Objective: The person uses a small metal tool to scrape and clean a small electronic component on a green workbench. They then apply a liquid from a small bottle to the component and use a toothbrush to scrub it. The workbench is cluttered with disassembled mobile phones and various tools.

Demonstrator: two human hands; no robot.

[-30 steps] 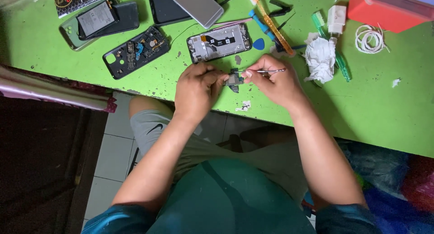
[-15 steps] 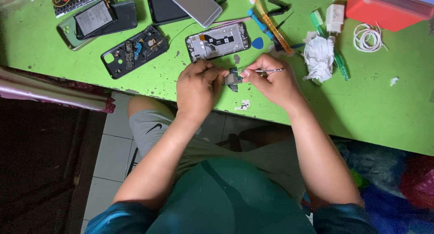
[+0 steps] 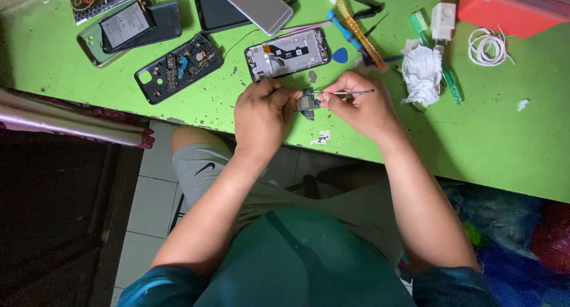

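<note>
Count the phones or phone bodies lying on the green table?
5, maybe more beyond the top edge: opened phone above the hands, black gutted shell, dark one carrying a battery, silver phone, dark slab under it.

left hand (image 3: 261, 114): bare, no ring or watch visible | right hand (image 3: 362, 108): bare, no glove | forearms: uncovered up to short sleeves | shirt (image 3: 303, 265): teal, darker blue-teal at the sleeve edges | shorts (image 3: 205, 170): grey, small dark curved logo on the thigh | knee: bare below the hem, probably; view partly blocked
</note>
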